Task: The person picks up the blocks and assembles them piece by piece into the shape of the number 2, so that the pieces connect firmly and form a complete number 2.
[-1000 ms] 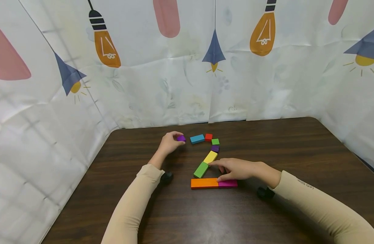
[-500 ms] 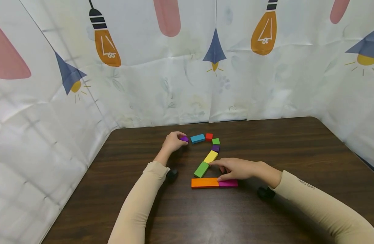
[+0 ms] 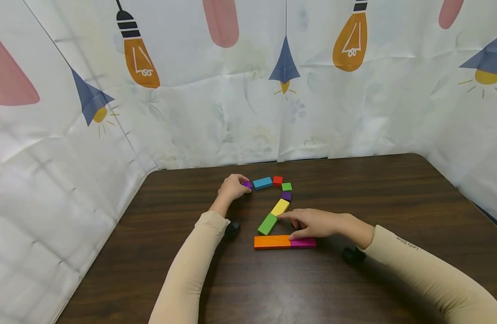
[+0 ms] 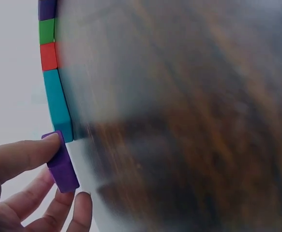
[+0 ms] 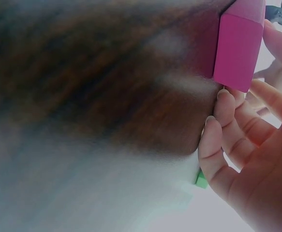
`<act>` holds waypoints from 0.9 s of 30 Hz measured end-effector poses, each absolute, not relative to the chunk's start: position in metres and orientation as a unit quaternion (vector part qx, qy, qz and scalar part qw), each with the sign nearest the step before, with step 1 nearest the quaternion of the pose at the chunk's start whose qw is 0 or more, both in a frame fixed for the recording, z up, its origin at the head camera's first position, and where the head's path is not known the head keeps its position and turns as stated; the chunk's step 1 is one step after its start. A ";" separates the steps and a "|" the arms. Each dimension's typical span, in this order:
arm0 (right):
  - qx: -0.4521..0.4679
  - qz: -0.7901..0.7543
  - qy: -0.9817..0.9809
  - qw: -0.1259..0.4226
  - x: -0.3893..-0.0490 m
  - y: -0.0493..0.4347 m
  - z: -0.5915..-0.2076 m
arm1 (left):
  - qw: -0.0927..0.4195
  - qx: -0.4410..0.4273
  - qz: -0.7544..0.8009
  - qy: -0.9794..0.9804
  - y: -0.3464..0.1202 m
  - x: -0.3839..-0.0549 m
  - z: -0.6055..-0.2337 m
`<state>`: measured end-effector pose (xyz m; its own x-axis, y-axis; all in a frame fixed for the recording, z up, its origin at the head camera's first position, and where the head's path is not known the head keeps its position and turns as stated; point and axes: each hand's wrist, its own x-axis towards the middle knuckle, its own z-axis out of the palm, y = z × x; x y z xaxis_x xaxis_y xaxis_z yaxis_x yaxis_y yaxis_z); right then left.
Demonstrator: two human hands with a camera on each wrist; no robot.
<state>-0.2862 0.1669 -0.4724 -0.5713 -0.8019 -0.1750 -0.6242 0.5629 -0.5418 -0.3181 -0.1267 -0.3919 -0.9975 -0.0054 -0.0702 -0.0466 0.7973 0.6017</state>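
Note:
My left hand pinches a purple block between thumb and fingers, close by the end of a blue block. From there a curve runs through a red block, a small green block, a dark purple block, a yellow block and a long green block. My right hand rests over the lower part. Its thumb touches near the joint of an orange block and a magenta block; the index fingertip reaches the yellow-green joint.
The blocks lie on a dark brown wooden table. A white printed curtain hangs along its back and sides. Both wrists carry a dark wrist camera under the sleeve cuffs.
My left hand has slid rightward with the purple block, bringing it close to the blue block's end. The right hand has stayed in place.

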 end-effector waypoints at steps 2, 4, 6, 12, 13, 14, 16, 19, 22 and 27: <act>-0.413 -0.214 0.861 0.207 -0.286 0.167 -0.472 | 0.035 -0.018 0.312 0.949 -0.125 -0.319 -0.391; -0.413 -0.215 0.860 0.207 -0.286 0.167 -0.472 | 0.039 -0.023 0.309 0.950 -0.123 -0.319 -0.391; -0.413 -0.219 0.859 0.208 -0.284 0.167 -0.470 | 0.042 -0.027 0.305 0.951 -0.122 -0.320 -0.390; -0.436 -0.233 0.848 0.191 -0.265 0.162 -0.445 | 0.048 -0.034 0.304 0.951 -0.120 -0.321 -0.390; -0.440 -0.235 0.846 0.190 -0.262 0.161 -0.440 | 0.049 -0.034 0.304 0.951 -0.120 -0.321 -0.390; -0.444 -0.234 0.844 0.188 -0.260 0.161 -0.437 | 0.050 -0.034 0.303 0.951 -0.119 -0.321 -0.390; -0.444 -0.243 0.840 0.196 -0.262 0.162 -0.439 | 0.052 -0.033 0.301 0.952 -0.119 -0.322 -0.390; -0.442 -0.241 0.841 0.198 -0.262 0.161 -0.437 | 0.053 -0.033 0.298 0.953 -0.119 -0.322 -0.391; -0.439 -0.242 0.841 0.202 -0.263 0.161 -0.437 | 0.053 -0.033 0.298 0.953 -0.119 -0.322 -0.391; -0.441 -0.250 0.839 0.200 -0.263 0.162 -0.438 | 0.054 -0.031 0.297 0.953 -0.118 -0.323 -0.392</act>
<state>-0.2628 0.1623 -0.4376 -0.5315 -0.8392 -0.1152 -0.6395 0.4868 -0.5950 -0.3229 -0.1185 -0.3922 -0.9923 -0.0262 -0.1214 -0.0906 0.8216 0.5628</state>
